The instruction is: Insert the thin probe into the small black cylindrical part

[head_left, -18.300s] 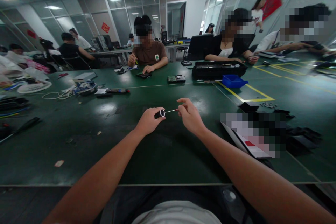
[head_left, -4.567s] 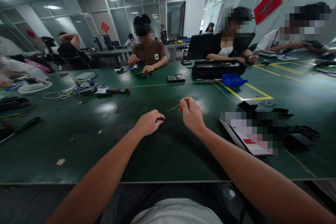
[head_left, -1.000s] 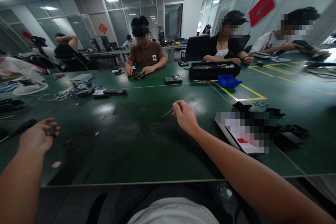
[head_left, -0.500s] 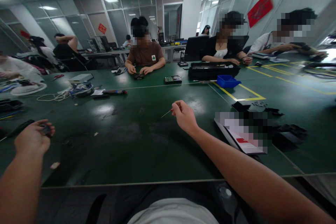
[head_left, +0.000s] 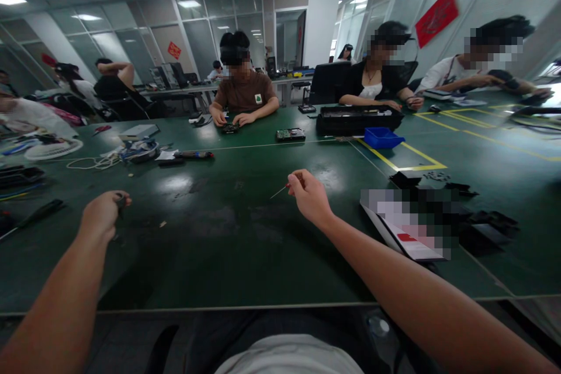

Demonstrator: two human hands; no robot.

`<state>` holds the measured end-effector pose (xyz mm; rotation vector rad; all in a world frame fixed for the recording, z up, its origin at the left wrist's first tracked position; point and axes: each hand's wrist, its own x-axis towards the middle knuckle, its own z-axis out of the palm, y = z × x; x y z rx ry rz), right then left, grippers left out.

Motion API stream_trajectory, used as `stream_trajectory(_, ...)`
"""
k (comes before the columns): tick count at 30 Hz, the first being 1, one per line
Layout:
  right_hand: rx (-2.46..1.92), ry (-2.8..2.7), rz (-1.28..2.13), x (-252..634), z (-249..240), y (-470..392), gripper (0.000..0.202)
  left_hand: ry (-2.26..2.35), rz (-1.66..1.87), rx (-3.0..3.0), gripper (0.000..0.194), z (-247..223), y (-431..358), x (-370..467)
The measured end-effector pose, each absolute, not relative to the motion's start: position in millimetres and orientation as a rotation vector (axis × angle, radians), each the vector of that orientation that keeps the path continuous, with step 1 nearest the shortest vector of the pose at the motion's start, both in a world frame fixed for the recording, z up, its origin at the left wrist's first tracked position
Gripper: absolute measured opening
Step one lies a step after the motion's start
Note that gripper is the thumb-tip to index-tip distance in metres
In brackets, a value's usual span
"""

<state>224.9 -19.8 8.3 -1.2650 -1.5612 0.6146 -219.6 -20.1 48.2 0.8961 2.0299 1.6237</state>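
Observation:
My right hand (head_left: 309, 196) is closed round the red handle of a thin screwdriver (head_left: 279, 190), its shaft pointing left above the green table (head_left: 219, 269). On the left, my left hand (head_left: 103, 213) has its fingers bent round a small dark part (head_left: 120, 204), too blurred to make out clearly. A longer dark-handled screwdriver (head_left: 48, 209) lies at the far left, beyond that hand.
A white box or booklet (head_left: 405, 234) lies near my right forearm, with black parts (head_left: 486, 231) beside it. Farther back are a blue tray (head_left: 381, 138), a black case (head_left: 357, 121) and a circuit board (head_left: 290, 134). People sit across the table.
My left hand has moved right and slightly up, away from the dark-handled screwdriver, with the small dark part. My right hand has hardly moved.

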Motion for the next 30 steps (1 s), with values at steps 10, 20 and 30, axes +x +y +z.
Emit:
stream_trajectory(10,-1.286,-1.523,0.590,224.6,12.9,-21.2,0.039,1.479,1.233,1.419,0.017,43.9,8.8,-75.2)
stream_trajectory(20,-1.272,-1.462,0.513,225.1,13.8,-22.1,0.037,1.419,0.844,1.905,0.021,7.5,10.1,31.5)
stream_trajectory(30,-1.059,-1.388,0.683,221.1,7.4,-19.2,0.026,1.410,0.932,2.165,0.029,-24.9,14.3,14.5)
